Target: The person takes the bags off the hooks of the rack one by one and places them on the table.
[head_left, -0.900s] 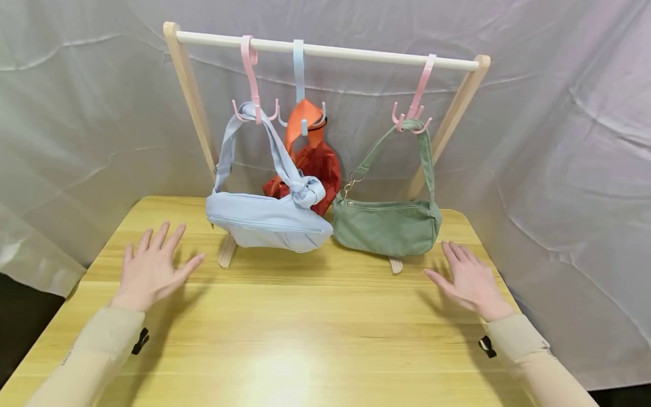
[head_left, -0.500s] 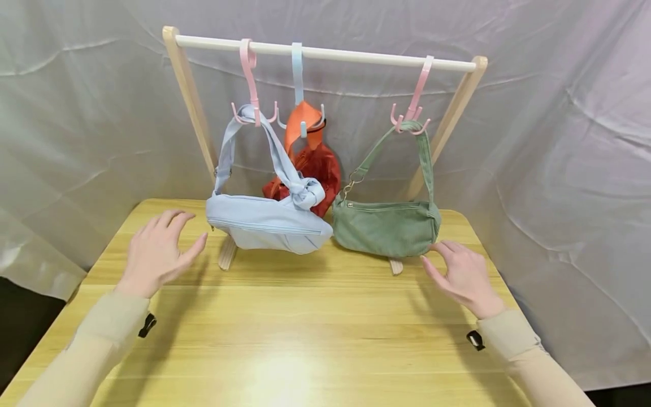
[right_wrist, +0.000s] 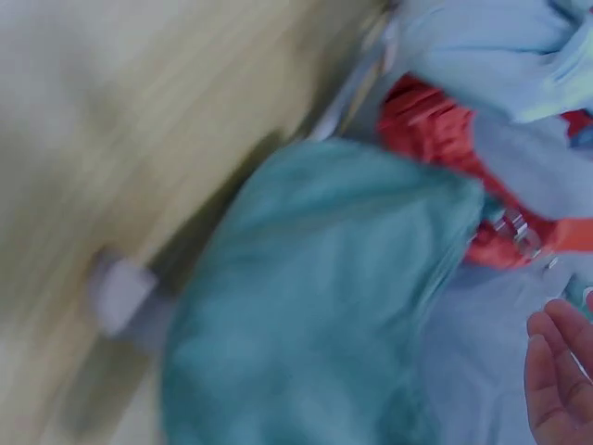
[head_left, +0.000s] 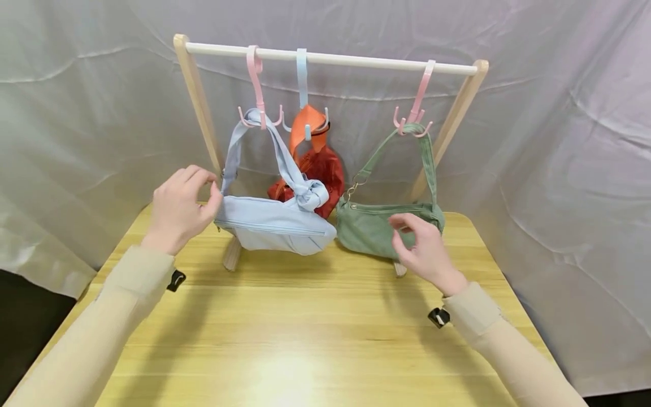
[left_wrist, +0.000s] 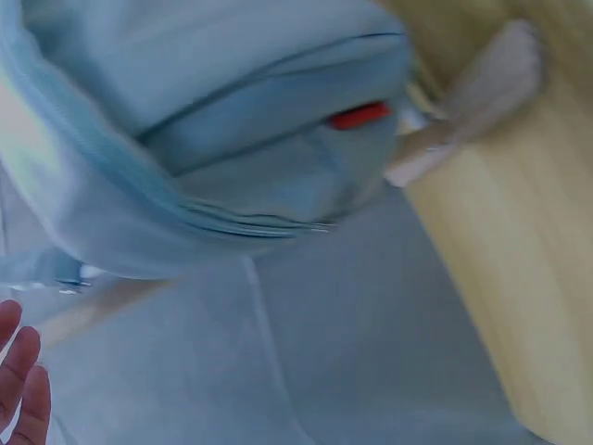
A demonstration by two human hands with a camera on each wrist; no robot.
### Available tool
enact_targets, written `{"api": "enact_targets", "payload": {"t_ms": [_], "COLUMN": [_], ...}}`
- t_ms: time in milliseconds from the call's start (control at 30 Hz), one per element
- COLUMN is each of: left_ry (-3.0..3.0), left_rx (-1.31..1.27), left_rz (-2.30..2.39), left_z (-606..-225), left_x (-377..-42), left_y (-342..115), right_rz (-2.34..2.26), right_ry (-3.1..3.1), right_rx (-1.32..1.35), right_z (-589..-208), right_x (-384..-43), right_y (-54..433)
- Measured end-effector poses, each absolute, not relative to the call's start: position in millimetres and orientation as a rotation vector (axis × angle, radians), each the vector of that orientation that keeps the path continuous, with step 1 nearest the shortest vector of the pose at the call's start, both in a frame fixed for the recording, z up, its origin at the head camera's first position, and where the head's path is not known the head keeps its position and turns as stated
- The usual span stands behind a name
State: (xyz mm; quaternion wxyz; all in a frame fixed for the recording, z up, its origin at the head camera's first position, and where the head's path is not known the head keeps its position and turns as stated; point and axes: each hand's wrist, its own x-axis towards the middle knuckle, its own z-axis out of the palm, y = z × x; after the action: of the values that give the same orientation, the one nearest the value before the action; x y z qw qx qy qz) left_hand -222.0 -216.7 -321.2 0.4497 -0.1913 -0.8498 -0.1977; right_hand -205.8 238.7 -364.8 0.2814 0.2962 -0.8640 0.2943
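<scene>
In the head view my left hand point(head_left: 179, 208) is beside the left end of the light blue shoulder bag point(head_left: 274, 226), thumb and fingers loosely bent with nothing between them. That bag hangs by its knotted strap from a pink hook point(head_left: 256, 85). My right hand point(head_left: 426, 249) hovers in front of the green corduroy bag point(head_left: 366, 232), covering part of its lower right side; its fingers are loosely curved and hold nothing. Another pink hook point(head_left: 421, 93) carries the green bag's strap. Between them, a red bag point(head_left: 330, 175) with an orange strap hangs farther back on a blue hook point(head_left: 302, 79).
The hooks hang from the white bar point(head_left: 351, 60) of a wooden rack with slanted legs point(head_left: 195, 96). Its feet point(head_left: 232, 255) stand on a light wooden table point(head_left: 285, 328). Grey cloth point(head_left: 549, 169) closes off the back and sides.
Both hands have lifted from near the tabletop and moved inward, the left toward the light blue bag, the right in front of the green one. Their spread fingers have bent. The bags hang as before.
</scene>
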Motion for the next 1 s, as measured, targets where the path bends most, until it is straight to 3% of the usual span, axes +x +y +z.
{"api": "enact_targets", "payload": {"t_ms": [567, 1000], "left_ry": [-2.035, -2.162], "left_rx": [-0.378, -0.303], "left_rz": [-0.876, -1.298], "left_z": [-253.4, -241.4], "left_x": [-256.5, -267.7], "left_y": [-170.4, -158.6], "right_rz": [1.262, 1.383], "right_ry": [-2.237, -2.285], "right_rx": [0.921, 0.965], "right_z": [-296.5, -270.1], "right_x": [-232.9, -243.9], "right_y": [136.2, 87.1]}}
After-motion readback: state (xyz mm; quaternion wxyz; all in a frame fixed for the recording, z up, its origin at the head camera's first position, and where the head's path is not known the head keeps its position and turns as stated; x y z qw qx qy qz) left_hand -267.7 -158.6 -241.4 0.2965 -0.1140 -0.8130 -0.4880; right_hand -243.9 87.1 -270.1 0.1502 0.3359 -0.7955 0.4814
